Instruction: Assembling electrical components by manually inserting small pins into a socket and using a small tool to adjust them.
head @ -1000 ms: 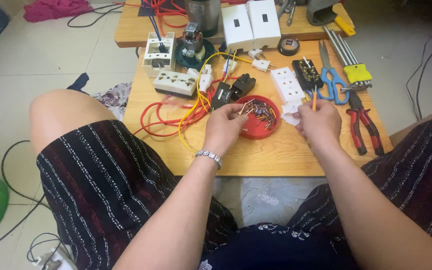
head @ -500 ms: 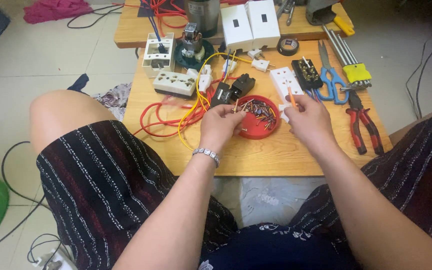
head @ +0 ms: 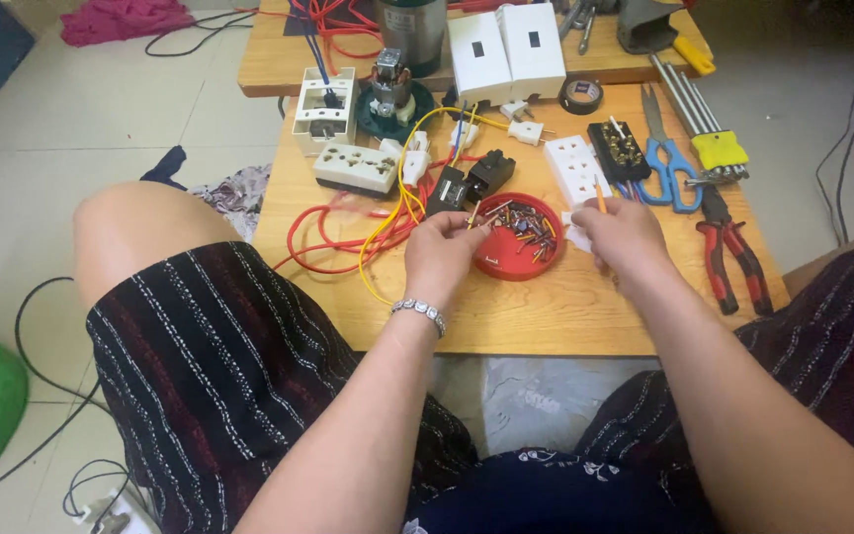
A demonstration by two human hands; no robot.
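Red dish of small screws is sitting on the wooden surface between my hands, left hand pinching one at its rim, right hand gripping a thin orange-handled screwdriver, needing steady fingers.

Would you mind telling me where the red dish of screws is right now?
In the head view, the red dish sits on the wooden table, between the left hand and right hand, just in front of the black sockets.
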